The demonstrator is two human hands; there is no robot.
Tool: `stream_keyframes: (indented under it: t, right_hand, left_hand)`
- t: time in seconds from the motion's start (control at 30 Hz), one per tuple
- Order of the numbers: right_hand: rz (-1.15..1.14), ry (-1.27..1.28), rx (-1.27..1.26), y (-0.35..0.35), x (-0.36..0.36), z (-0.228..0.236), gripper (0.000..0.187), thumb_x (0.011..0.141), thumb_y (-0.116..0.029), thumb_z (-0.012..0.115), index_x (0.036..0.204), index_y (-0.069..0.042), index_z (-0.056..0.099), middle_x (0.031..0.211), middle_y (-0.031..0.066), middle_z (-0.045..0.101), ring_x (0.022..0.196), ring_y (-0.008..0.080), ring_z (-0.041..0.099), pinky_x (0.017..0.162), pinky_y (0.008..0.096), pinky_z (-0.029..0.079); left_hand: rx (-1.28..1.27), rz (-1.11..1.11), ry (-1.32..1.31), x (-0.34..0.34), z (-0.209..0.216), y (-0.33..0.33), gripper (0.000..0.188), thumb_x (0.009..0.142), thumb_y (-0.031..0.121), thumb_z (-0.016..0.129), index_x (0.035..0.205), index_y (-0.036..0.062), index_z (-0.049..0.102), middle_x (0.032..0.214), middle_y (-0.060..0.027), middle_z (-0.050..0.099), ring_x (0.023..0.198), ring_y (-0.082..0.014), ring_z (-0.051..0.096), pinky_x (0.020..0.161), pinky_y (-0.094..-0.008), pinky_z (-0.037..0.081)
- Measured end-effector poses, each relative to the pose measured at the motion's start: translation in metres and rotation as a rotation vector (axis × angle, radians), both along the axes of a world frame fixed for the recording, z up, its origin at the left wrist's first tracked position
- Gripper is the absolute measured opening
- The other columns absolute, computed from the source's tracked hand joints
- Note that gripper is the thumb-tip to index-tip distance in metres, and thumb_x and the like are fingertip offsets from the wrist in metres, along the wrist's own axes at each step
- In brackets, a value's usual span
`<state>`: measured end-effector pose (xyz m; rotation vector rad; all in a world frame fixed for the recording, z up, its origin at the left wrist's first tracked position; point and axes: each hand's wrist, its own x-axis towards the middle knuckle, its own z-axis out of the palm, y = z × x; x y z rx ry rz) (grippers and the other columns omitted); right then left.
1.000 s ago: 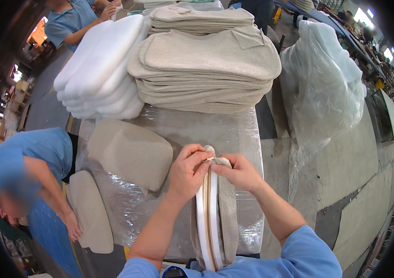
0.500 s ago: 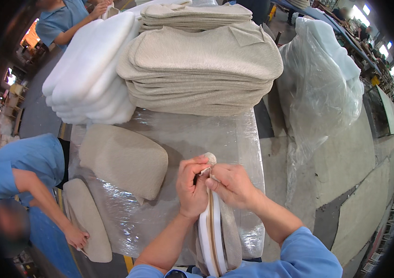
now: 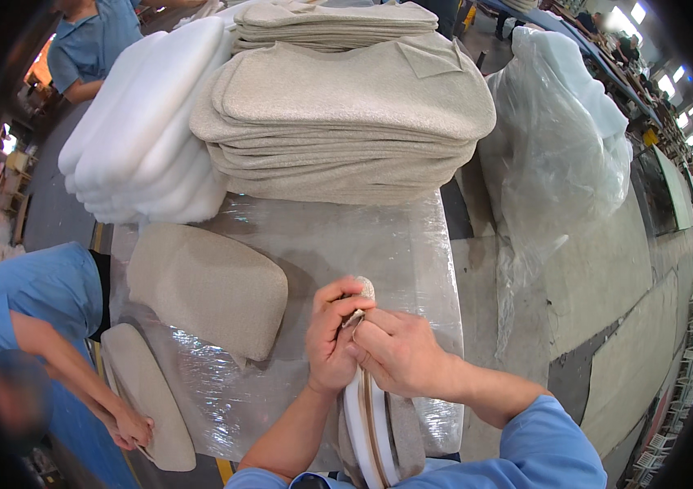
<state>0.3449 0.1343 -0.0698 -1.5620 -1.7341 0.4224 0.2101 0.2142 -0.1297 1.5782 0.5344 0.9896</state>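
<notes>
A beige fabric cushion cover (image 3: 407, 432) stands on edge in front of me, with white material and a brown zipper (image 3: 372, 432) running along its upward side. Its far tip (image 3: 367, 287) pokes out beyond my hands. My left hand (image 3: 333, 334) is closed around that end, fingers curled over the fabric. Close against it, my right hand (image 3: 395, 346) pinches at the zipper's far end. A small pale bit (image 3: 354, 318) shows between the hands; my fingers mostly hide it. To the left, a beige cushion (image 3: 208, 285) lies flat on the plastic-wrapped table (image 3: 338, 232).
Stacked beige covers (image 3: 346, 122) and white padding pieces (image 3: 143, 122) stand at the far side. A plastic-wrapped white bundle (image 3: 558, 130) is at the right. At left, a co-worker's hands (image 3: 130, 428) work on another beige cushion (image 3: 147, 391); another person (image 3: 98, 45) stands far left.
My right hand has turned and drawn slightly nearer to me along the zipper. The left hand stays on the cover's end. The left co-worker's second hand has come to the cushion.
</notes>
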Motion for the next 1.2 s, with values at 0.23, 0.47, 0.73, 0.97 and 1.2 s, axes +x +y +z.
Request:
stream_keyframes:
  t: [0.23,0.47,0.73,0.97,1.2]
  right_hand:
    - [0.003,-0.095,-0.037,-0.001,0.005,0.024,0.016,0.090,-0.013,0.072,0.087,-0.006,0.058,0.086,0.0099,0.064,0.075,0.0298,0.069,0.057,0.0421,0.054]
    - [0.001,0.480,0.051,-0.001,0.019,0.002,0.022,0.104,-0.020,0.068,0.089,-0.004,0.063,0.083,0.0086,0.066,0.073,0.0247,0.066,0.065,0.0366,0.052]
    - [-0.050,1.118,0.342,0.045,0.001,-0.104,0.041,0.114,-0.032,0.050,0.113,0.002,0.073,0.114,0.0153,0.073,0.111,0.0255,0.067,0.097,0.0366,0.051]
    - [0.163,0.964,0.241,0.063,0.005,-0.092,0.040,0.112,-0.027,0.045,0.094,0.002,0.066,0.094,0.0157,0.067,0.084,0.0247,0.063,0.077,0.0380,0.051]
    - [0.271,0.745,0.098,0.074,0.013,-0.065,0.028,0.105,-0.017,0.051,0.084,0.000,0.058,0.078,0.0128,0.058,0.073,0.0295,0.056,0.069,0.0400,0.047]
  left_hand:
    - [0.017,-0.256,-0.050,-0.003,-0.004,0.017,0.026,0.102,0.017,0.062,0.120,0.0031,0.074,0.166,-0.0197,0.040,0.160,-0.0375,0.026,0.128,-0.0512,0.023]
    - [-0.018,-0.222,-0.032,-0.006,-0.009,0.014,0.014,0.100,0.006,0.059,0.104,0.0062,0.073,0.152,-0.0137,0.041,0.156,-0.0364,0.030,0.126,-0.0496,0.027]
    - [0.131,0.101,0.178,-0.008,0.008,-0.016,0.033,0.109,0.035,0.059,0.091,0.0138,0.077,0.131,-0.0089,0.041,0.137,-0.0294,0.038,0.118,-0.0460,0.030]
    - [0.097,0.183,0.156,-0.024,0.004,-0.016,0.036,0.109,0.041,0.059,0.091,0.0157,0.078,0.132,-0.0078,0.038,0.137,-0.0289,0.034,0.120,-0.0466,0.025]
    - [0.059,0.172,0.030,-0.027,-0.003,-0.012,0.025,0.106,0.032,0.065,0.096,0.0159,0.081,0.137,-0.0102,0.038,0.140,-0.0301,0.033,0.121,-0.0465,0.026]
